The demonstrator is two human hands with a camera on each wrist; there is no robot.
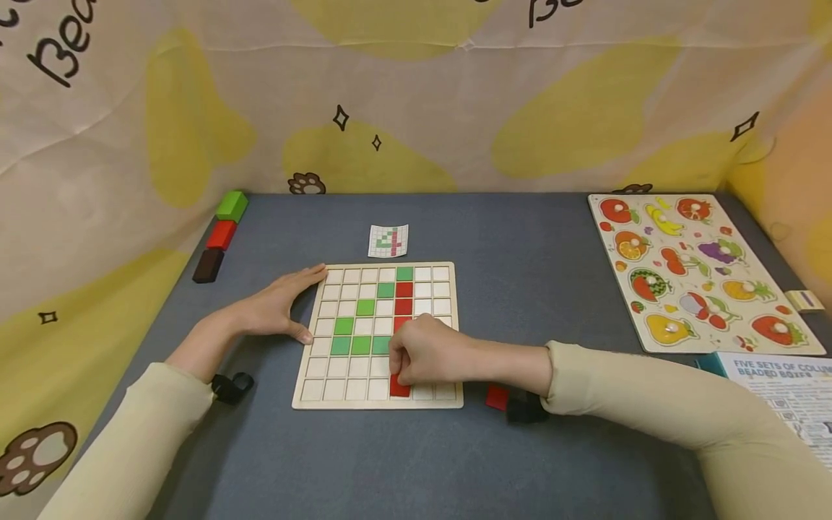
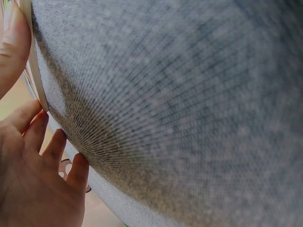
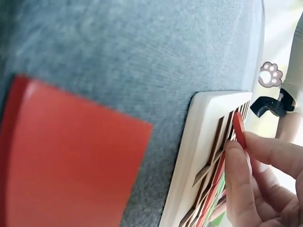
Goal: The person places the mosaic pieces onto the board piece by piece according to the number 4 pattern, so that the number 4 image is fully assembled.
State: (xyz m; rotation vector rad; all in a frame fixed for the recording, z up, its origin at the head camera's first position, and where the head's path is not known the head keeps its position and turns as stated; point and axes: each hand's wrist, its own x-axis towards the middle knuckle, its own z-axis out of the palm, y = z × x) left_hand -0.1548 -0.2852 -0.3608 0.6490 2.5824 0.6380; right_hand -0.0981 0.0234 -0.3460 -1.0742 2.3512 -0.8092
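Note:
A wooden grid board [image 1: 377, 404] lies on the table, holding green tiles [image 1: 365, 307] in a stepped pattern and a column of red tiles [image 1: 404, 289]. My right hand [image 1: 432, 352] pinches a red tile [image 3: 239, 129] between thumb and finger. That tile stands tilted over the grid near the board's front edge. The hand hides part of the red column in the head view. Along the board's left edge, my left hand [image 1: 273, 305] rests with its thumb and fingers spread, touching the rim; its extended fingers [image 2: 51, 146] show in the left wrist view.
Beyond the board lies a small pattern card [image 1: 388, 241]. A red piece [image 1: 497, 397] sits under my right wrist. Green [image 1: 232, 206], red [image 1: 222, 235] and dark [image 1: 208, 266] blocks line the left edge. A fruit puzzle [image 1: 698, 271] and a printed box [image 1: 773, 390] are at right.

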